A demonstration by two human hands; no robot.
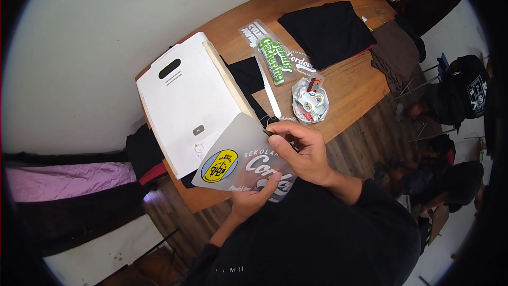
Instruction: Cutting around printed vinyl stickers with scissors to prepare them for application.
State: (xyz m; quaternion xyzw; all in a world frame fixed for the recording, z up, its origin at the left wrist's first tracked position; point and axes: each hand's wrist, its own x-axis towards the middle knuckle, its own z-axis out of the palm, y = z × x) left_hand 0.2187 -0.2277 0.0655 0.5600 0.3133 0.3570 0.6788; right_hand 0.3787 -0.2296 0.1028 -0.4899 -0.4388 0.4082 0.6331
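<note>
My left hand (pixel 247 202) grips the lower edge of a translucent film sheet (pixel 233 140), its thumb lying on the front. Printed on the sheet are a round yellow emblem with a blue rim and white lettering. At the sheet's upper right edge, my right hand (pixel 306 154) is closed, thumb and fingers pinched round a small dark tool (pixel 266 132). Most of that tool is hidden by the fingers, so its kind is unclear. Behind the sheet, a white board (pixel 185 95) with an oval slot lies on the wooden table.
Beyond my right hand stands a clear tub (pixel 309 103) of scraps. Printed film sheets (pixel 275 58) and a folded black cloth (pixel 328 32) lie farther back, with brown cloth (pixel 397 55) at the table's right edge. Other people (pixel 465 90) sit at the right.
</note>
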